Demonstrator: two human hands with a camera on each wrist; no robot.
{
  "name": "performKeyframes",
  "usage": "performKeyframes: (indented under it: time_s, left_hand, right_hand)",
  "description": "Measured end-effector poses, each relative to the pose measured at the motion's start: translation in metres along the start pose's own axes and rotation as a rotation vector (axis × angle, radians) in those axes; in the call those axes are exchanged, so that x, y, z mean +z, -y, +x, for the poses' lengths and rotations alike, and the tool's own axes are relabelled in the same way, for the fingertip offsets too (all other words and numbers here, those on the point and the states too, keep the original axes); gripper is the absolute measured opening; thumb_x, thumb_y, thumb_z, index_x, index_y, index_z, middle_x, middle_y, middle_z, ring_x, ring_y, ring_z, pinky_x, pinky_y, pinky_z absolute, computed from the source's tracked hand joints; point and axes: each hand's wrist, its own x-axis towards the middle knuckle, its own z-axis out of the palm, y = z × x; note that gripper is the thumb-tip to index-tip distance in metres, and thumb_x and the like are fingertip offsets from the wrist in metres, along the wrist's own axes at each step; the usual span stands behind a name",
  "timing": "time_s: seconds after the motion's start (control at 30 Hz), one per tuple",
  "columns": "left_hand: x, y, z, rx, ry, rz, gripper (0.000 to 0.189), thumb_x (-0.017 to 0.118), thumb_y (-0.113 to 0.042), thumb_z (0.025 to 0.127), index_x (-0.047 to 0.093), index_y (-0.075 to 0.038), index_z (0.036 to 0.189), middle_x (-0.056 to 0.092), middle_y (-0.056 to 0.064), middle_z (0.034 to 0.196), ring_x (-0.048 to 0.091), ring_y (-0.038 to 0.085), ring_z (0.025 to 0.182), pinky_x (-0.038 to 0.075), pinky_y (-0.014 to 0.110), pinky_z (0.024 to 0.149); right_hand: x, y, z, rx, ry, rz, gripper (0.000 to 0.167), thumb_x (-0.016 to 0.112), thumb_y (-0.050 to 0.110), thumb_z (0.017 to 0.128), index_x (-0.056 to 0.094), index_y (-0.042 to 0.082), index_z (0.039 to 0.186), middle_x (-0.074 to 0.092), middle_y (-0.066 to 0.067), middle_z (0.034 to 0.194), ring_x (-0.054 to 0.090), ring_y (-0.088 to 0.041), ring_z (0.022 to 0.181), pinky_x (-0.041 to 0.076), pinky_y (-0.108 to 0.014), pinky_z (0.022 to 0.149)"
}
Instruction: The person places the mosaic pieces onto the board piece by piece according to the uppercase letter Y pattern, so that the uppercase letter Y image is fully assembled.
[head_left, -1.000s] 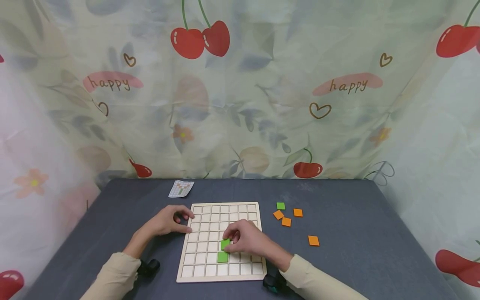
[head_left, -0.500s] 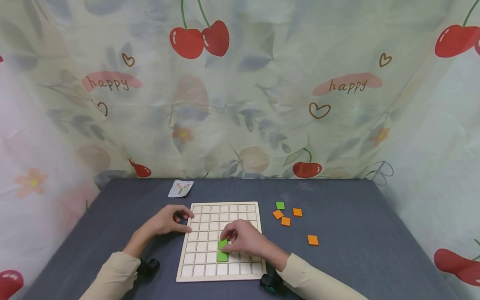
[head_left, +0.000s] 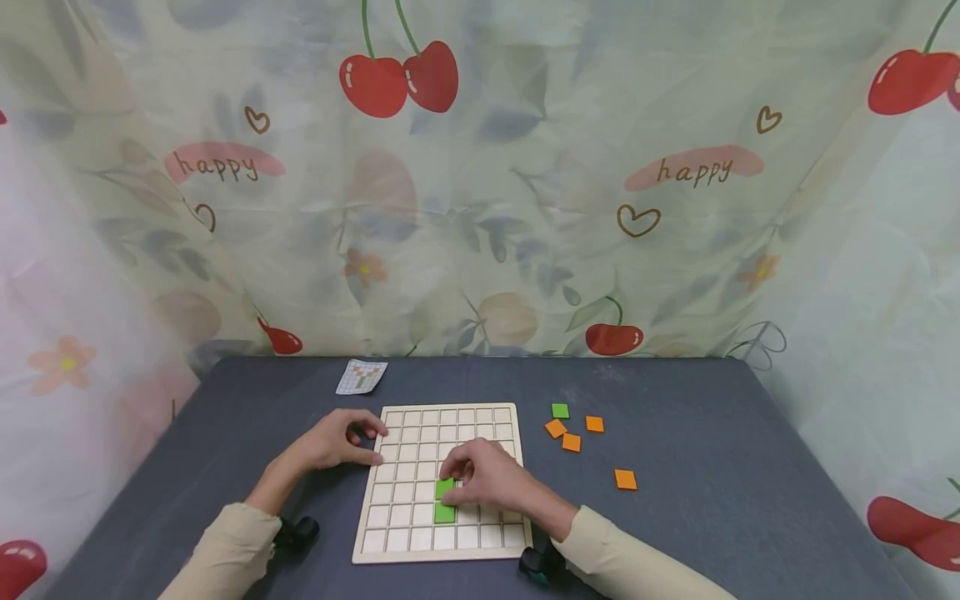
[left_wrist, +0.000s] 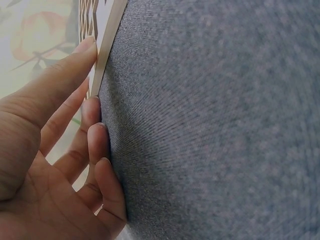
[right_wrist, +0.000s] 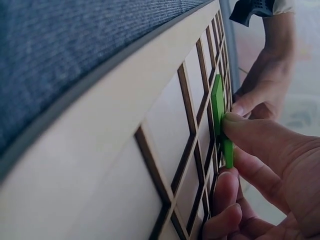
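A pale wooden grid board (head_left: 402, 493) lies on the dark tabletop. My right hand (head_left: 491, 477) is over its middle, with thumb and fingertips pinching a green square tile (head_left: 444, 487) at the grid. Directly in front of that tile a second green tile (head_left: 444, 514) lies on the board; in the right wrist view the held tile (right_wrist: 228, 152) meets this front tile (right_wrist: 217, 97) end to end. At the board's left edge rests my left hand (head_left: 333, 442), thumb on the rim and index finger touching farther back, the other fingers loosely bent.
Right of the board lie a loose green tile (head_left: 560, 411) and several orange tiles (head_left: 572, 443), one orange tile (head_left: 626, 480) nearer the front. A small card (head_left: 362, 377) with a coloured grid pattern lies behind the board. A patterned curtain (head_left: 480, 208) hangs behind the table.
My right hand has shifted slightly left with the pinched green tile, which now lines up with the tile in front of it. My left hand has stayed at the board's edge.
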Motion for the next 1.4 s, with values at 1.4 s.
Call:
performKeyframes:
  time_s: [1.4]
  left_hand:
    - [0.000,0.003,-0.001,0.005,0.002,-0.010,0.034,0.088,-0.019,0.082,0.072,-0.007,0.110,0.060,0.004,0.097,0.055,0.024,0.087,0.044,0.032,0.076]
  right_hand:
    - [-0.108,-0.070,-0.085,0.004,-0.111,0.038,0.026,0.083,0.019,0.088,0.074,0.003,0.107,0.069,0.000,0.094,0.064,-0.020,0.079,0.053,-0.032,0.071]
